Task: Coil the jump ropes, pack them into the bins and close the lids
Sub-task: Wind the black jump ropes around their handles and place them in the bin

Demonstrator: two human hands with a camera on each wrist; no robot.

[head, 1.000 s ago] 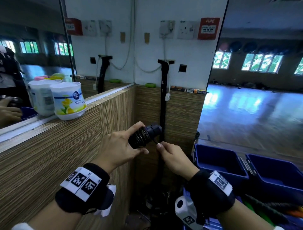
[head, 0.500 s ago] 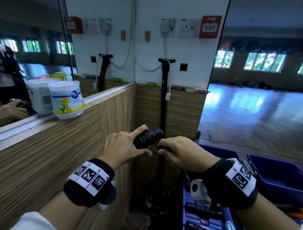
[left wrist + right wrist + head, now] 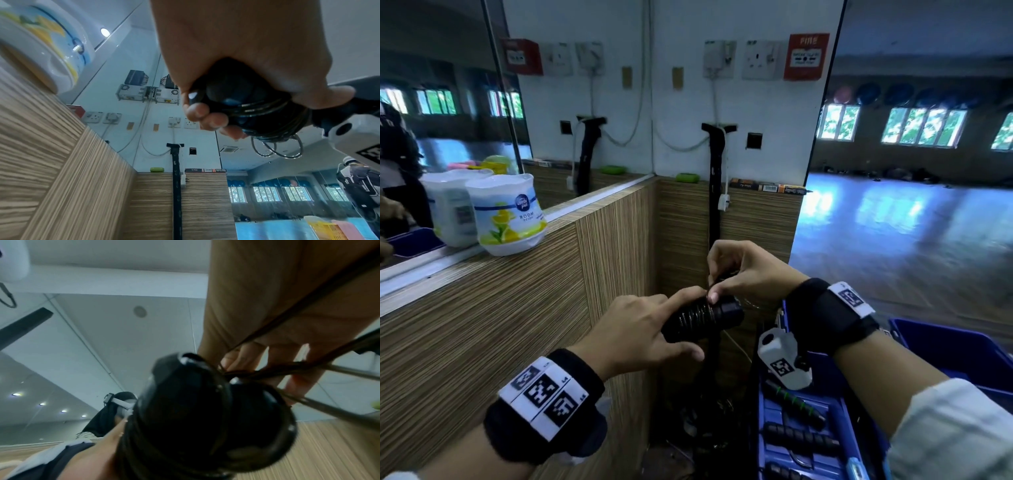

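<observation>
My left hand (image 3: 643, 329) grips the black jump rope handles (image 3: 703, 318) held together, with thin black cord wound round them; its index finger lies along the top. In the left wrist view the curled fingers (image 3: 205, 113) wrap the handles (image 3: 236, 97) and loose cord loops (image 3: 277, 149) hang below. My right hand (image 3: 743, 274) sits just above the handles' far end and pinches the cord (image 3: 714, 287) between thumb and fingers. In the right wrist view the cord (image 3: 287, 318) runs across the palm to the blurred black handles (image 3: 205, 410).
A blue bin (image 3: 791, 442) holding several rope handles stands at the lower right, another blue bin (image 3: 945, 346) behind it. A striped wooden partition (image 3: 500, 325) lies on the left, with a room freshener tub (image 3: 506, 212) on its ledge. A black pole (image 3: 715, 192) stands in the corner.
My right hand rose from under the handles' end to above it, carrying the cord over. The left hand kept its grip and shifted slightly right.
</observation>
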